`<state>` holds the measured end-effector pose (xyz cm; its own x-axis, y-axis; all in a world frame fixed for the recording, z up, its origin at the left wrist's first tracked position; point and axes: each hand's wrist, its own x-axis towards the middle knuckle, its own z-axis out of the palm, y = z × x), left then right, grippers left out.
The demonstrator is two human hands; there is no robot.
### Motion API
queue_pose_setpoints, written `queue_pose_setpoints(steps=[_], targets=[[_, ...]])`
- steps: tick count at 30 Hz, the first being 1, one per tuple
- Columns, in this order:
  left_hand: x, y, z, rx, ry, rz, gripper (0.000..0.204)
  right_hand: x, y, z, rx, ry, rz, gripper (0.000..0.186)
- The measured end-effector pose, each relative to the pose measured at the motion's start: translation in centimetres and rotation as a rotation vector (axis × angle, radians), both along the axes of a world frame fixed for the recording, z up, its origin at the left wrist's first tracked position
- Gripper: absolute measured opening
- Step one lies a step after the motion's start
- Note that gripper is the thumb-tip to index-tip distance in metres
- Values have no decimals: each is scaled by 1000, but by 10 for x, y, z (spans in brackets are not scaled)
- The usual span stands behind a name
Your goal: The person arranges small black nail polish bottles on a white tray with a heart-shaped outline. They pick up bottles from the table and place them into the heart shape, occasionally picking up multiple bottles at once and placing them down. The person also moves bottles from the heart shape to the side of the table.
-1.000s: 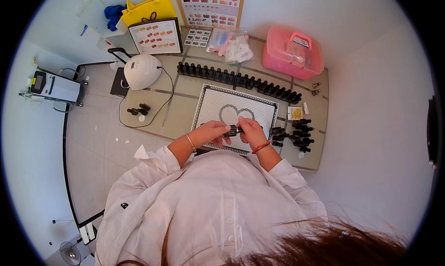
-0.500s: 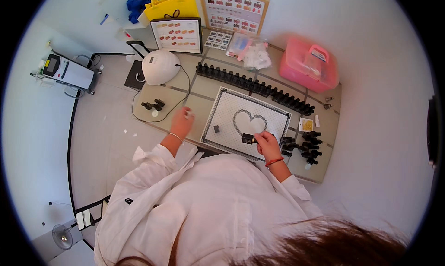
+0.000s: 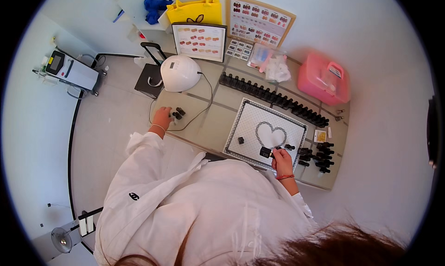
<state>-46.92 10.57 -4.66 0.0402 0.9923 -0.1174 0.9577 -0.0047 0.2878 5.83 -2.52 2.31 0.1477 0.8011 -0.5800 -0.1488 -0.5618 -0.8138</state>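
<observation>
At the table's left front, my left hand (image 3: 162, 116) reaches down over a small group of black nail polish bottles (image 3: 179, 112). Its fingers look bent together, partly hidden, and what they hold cannot be made out. My right hand (image 3: 282, 160) grips a black nail polish bottle (image 3: 266, 152), held on its side above a white dotted mat (image 3: 252, 113) with a lacy black border and a heart design. A small black cap-like piece (image 3: 240, 140) stands on the mat's left part. Beside the right hand, another black bottle (image 3: 289, 147) lies near the mat's right edge.
Behind the mat runs a long row of black bottles (image 3: 273, 99). More dark bottles (image 3: 324, 157) crowd the right side. A white nail lamp (image 3: 180, 73) with a cord stands back left. A pink box (image 3: 324, 78), plastic bags (image 3: 277, 67) and colour charts (image 3: 200, 41) line the back.
My left hand has moved left, from beside the mat to the bottles at the table's left. My right hand still holds its bottle over the mat. The whole view has shifted.
</observation>
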Motion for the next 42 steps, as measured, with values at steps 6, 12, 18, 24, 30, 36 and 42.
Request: queue_pose_setpoints(steps=[6, 12, 18, 24, 30, 36, 42], targets=[[-13, 11, 5, -119, 65, -180, 30, -63, 6, 3, -20, 15, -17, 25], [-5, 4, 13, -123, -71, -200, 61, -118, 5, -4, 6, 10, -71, 26], [4, 6, 6, -14, -137, -216, 61, -149, -8, 0, -15, 2, -156, 28], [20, 14, 3, -62, -56, -184, 48, -148, -19, 3, -19, -61, -192, 28], [3, 39, -40, -54, -171, -148, 31, -147, -17, 5, 2, -63, -209, 28], [9, 47, 26, -906, -1653, 232, 30, -130, -12, -9, 47, -110, -258, 25], [39, 31, 91, -1349, -2241, 161, 30, -103, 6, -29, 248, -688, -166, 19]])
